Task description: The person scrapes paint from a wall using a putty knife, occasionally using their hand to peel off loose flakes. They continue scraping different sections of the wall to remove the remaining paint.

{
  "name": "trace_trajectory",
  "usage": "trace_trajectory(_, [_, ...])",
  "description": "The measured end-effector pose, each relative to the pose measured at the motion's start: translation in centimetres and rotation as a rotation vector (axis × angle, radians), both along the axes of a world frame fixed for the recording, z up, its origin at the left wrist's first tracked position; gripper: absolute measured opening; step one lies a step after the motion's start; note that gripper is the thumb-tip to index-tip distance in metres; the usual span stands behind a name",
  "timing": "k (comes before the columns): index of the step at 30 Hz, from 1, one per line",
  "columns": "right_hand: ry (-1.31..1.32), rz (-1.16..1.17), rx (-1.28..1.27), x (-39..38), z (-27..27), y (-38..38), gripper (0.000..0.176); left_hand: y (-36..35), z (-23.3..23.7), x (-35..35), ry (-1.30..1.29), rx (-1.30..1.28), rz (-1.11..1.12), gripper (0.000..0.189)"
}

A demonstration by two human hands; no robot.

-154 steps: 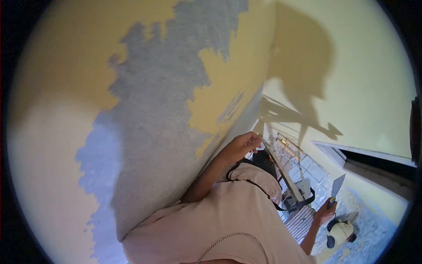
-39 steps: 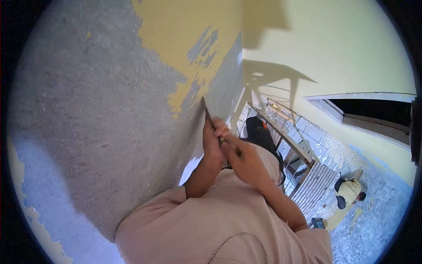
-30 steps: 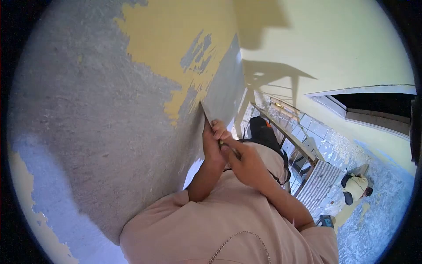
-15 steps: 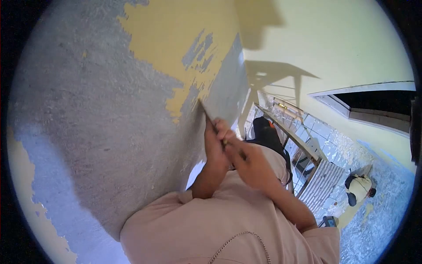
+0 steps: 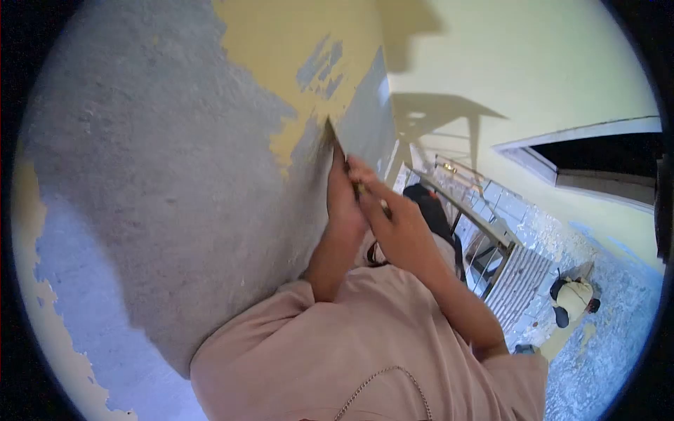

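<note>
A scraper point(image 5: 333, 131) with a thin metal blade has its tip against the wall point(image 5: 161, 203), at the edge of the yellow paint point(image 5: 295, 49). My right hand point(image 5: 399, 219) is wrapped around the scraper's handle, which shows only in small pieces between the fingers. Close beside it, my left hand point(image 5: 345, 200) is closed on the same tool near the base of the blade; its fingertips are partly hidden. Grey bare surface surrounds the ragged paint patches.
At right below is a metal scaffold frame point(image 5: 477, 217) with a corrugated platform point(image 5: 514, 284). A person in a light top point(image 5: 574, 298) crouches far down on the floor. A window opening point(image 5: 597, 158) cuts the pale side wall point(image 5: 519, 56).
Both hands and the scraper have moved up along the wall, the blade tip rising further into the yellow paint. My view has shifted slightly.
</note>
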State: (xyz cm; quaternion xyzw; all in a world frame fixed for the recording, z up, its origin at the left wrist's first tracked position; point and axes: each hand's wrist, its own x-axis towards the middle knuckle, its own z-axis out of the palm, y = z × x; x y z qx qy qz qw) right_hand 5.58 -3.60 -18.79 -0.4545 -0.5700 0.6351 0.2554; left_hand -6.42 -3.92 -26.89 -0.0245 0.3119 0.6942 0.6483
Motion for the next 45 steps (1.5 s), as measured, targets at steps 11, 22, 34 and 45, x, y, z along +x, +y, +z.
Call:
trace_trajectory(11, [-0.059, 0.165, 0.068, 1.6, 0.5, -2.8, 0.028, -3.9, 0.1, 0.7, -0.443, 0.057, 0.146, 0.032])
trace_trajectory(22, [-0.069, 0.144, 0.050, 0.7, 0.1, -2.4, 0.027, -3.0, 1.5, 0.5, -0.415, 0.083, 0.164, 0.030])
trace_trajectory(34, [-0.125, 0.172, -0.049, 1.3, 0.2, -1.5, 0.030, -1.9, 2.4, 1.8, -0.308, -0.148, 0.271, 0.034])
trace_trajectory(45, [-0.075, 0.146, -0.176, 1.5, 0.3, -0.6, 0.029, -2.1, 1.9, 2.0, -0.323, -0.133, 0.254, 0.037])
